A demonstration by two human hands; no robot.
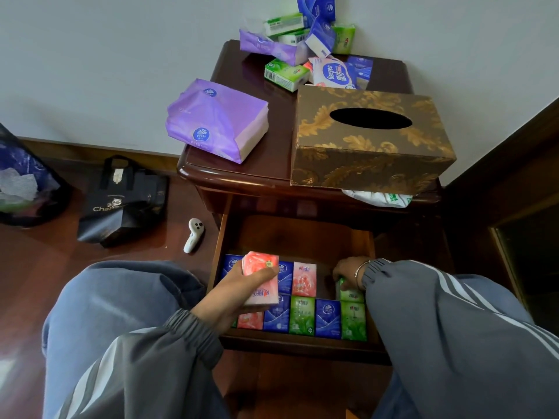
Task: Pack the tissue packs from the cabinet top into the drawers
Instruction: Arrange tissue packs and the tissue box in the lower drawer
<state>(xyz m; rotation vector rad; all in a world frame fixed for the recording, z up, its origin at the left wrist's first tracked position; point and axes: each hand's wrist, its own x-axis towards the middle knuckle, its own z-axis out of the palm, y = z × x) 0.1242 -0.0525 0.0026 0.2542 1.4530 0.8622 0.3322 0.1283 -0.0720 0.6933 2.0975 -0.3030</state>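
Note:
The open drawer (298, 343) of the dark wooden cabinet (260, 169) holds rows of small blue, pink and green tissue packs (328, 317) standing side by side. My left hand (230, 293) holds a pink tissue pack (261, 278) above the drawer's left side. My right hand (348, 272) reaches into the drawer's right end and grips a green tissue pack (348, 291). On the cabinet top lie a large purple tissue pack (216, 119) and, at the back, a pile of green, blue, purple and white packs (305, 46).
A gold-patterned tissue box (369, 143) stands at the cabinet's front right, with a white wrapper (378, 198) under its edge. On the floor to the left are a dark tote bag (121, 204), a white controller (193, 234) and a dark plastic bag (24, 179).

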